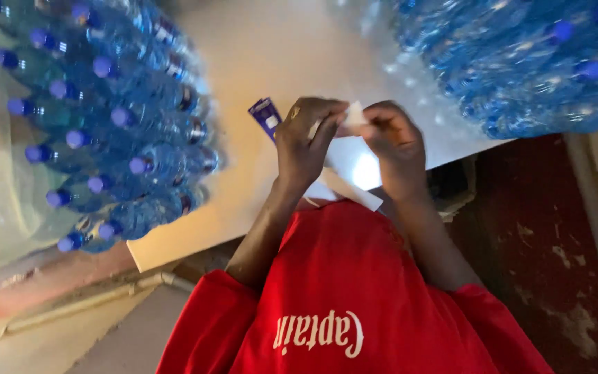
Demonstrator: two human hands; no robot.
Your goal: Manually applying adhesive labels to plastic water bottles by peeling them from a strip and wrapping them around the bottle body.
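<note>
Shrink-wrapped pack of blue-capped water bottles [105, 118] lying at left on white table [271, 48]; second wrapped pack [520, 62] at upper right. Small blue-and-white label [266, 116] just beside left hand [306, 142]. White label strip [351, 118] pinched between left hand and right hand [396, 145].

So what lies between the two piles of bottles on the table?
Head view: both hands, left and right, pinching a white paper strip, over bare white table.

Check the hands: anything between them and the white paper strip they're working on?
Nothing visible. Both the left hand and the right hand already pinch the white paper strip above the white table. A blue label sticks out beside the left hand, off to the side. The bottle packs lie clear of the hands.
</note>
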